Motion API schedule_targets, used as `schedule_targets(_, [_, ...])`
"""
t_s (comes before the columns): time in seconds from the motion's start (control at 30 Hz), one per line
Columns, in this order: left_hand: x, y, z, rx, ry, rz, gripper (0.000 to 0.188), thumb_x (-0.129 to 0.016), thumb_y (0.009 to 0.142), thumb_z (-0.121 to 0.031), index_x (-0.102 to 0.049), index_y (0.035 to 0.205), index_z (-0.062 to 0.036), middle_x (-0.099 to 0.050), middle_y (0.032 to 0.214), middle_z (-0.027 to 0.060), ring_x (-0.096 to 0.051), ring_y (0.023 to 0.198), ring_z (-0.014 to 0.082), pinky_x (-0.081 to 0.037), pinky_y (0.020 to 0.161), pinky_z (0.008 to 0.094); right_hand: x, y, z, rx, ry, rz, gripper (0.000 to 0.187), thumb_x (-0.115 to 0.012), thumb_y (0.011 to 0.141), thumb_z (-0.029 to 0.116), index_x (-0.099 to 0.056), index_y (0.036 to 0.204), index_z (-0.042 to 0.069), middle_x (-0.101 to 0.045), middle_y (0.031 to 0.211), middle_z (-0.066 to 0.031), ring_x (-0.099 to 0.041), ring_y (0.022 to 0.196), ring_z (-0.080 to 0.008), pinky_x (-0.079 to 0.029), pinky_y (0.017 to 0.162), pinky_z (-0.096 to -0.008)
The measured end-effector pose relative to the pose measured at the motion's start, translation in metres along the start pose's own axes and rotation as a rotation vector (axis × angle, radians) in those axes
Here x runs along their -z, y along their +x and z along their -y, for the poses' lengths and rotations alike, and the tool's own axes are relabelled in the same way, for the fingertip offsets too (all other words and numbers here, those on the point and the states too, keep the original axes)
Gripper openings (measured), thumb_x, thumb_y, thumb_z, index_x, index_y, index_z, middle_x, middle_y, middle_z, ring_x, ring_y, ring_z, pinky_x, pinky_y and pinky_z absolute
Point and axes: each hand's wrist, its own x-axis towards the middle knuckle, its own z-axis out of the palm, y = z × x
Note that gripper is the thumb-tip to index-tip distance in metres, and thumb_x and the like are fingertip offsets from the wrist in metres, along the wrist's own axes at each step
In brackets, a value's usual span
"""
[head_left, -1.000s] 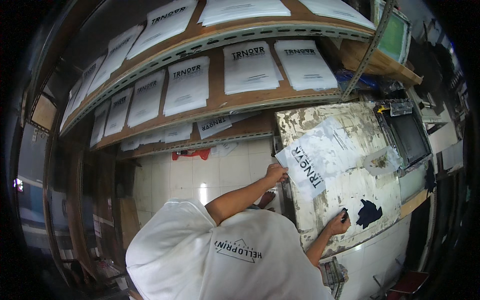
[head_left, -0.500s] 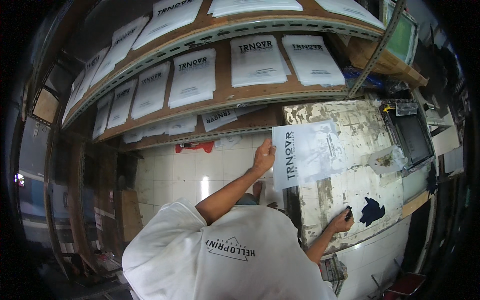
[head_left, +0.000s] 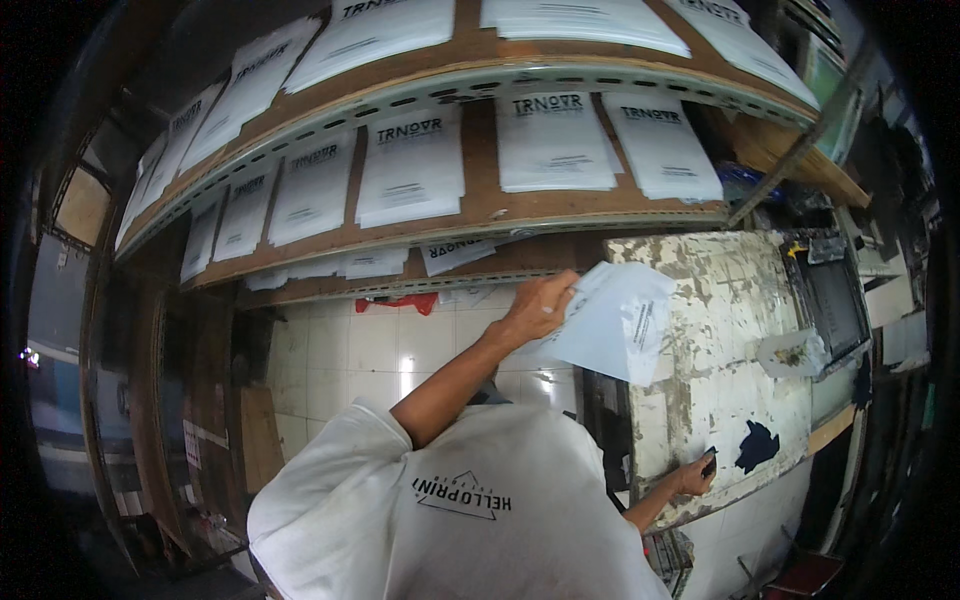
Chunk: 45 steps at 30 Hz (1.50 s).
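My left hand (head_left: 541, 303) grips the edge of a white translucent plastic bag (head_left: 622, 330) with dark print. The bag is tilted and bent beside the left edge of a worn, paint-stained table (head_left: 705, 395), its right part over the tabletop. Low over the table's near edge, my right hand (head_left: 690, 479) is closed on a small dark cloth (head_left: 710, 464), mostly hidden by the fingers. A crumpled dark navy cloth (head_left: 757, 446) lies on the table just right of that hand.
Shelves (head_left: 480, 210) across the far side carry several stacks of printed bags (head_left: 412, 165). A dark framed screen (head_left: 832, 290) and a clear plastic bag (head_left: 793, 354) lie at the table's right. A red item (head_left: 398, 303) is on the tiled floor under the shelves.
My left hand has raised and turned the bag, which lay nearly flat and is now tilted and bent away from the table's left edge. The right hand keeps its hold near the navy cloth.
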Motion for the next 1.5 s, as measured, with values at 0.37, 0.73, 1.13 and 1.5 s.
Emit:
schedule_targets(0.37, [0.079,0.014,0.058,-0.275,-0.029,0.109,0.017,-0.058,0.095,-0.009,-0.066,0.109,-0.0026,-0.07,0.098,0.021,-0.068,0.089,0.0417,-0.054,0.078,0.0478,0.002,-0.093,0.056,0.072,-0.004,-0.018,0.029,-0.079,0.089,0.02,-0.076,0.099,-0.007,-0.076,0.09,-0.0203,-0.07,0.076,-0.0291,-0.056,0.075,-0.0417])
schedule_targets(0.73, [0.109,0.016,0.085,-0.462,0.014,0.402,0.012,-0.061,0.089,-0.004,-0.069,0.098,-0.0024,-0.066,0.087,0.0145,-0.064,0.08,0.0363,-0.05,0.073,0.0443,0.035,-0.164,0.078,0.153,-0.111,-0.054,0.016,-0.079,0.084,0.01,-0.073,0.092,-0.004,-0.069,0.08,-0.0144,-0.063,0.07,-0.026,-0.05,0.066,-0.0396])
schedule_targets(1.13, [0.064,0.112,-0.035,-0.656,-0.297,0.901,0.019,-0.06,0.093,-0.009,-0.069,0.104,0.0029,-0.07,0.092,0.0204,-0.068,0.084,0.0343,-0.052,0.077,0.041,0.177,-0.257,0.015,-0.042,-0.452,-0.212,0.028,-0.08,0.085,0.017,-0.072,0.097,-0.007,-0.072,0.088,-0.0202,-0.068,0.078,-0.0354,-0.054,0.076,-0.0438])
schedule_targets(1.5, [0.009,0.222,0.067,0.13,-0.819,0.191,0.021,-0.068,0.094,-0.01,-0.071,0.113,-0.0012,-0.069,0.099,0.0022,-0.062,0.089,0.0109,-0.05,0.081,0.0275,0.2,-0.277,-0.029,-0.132,-0.512,-0.154,0.041,-0.081,0.083,0.026,-0.072,0.097,-0.011,-0.072,0.089,-0.0271,-0.068,0.08,-0.0413,-0.055,0.079,-0.0464])
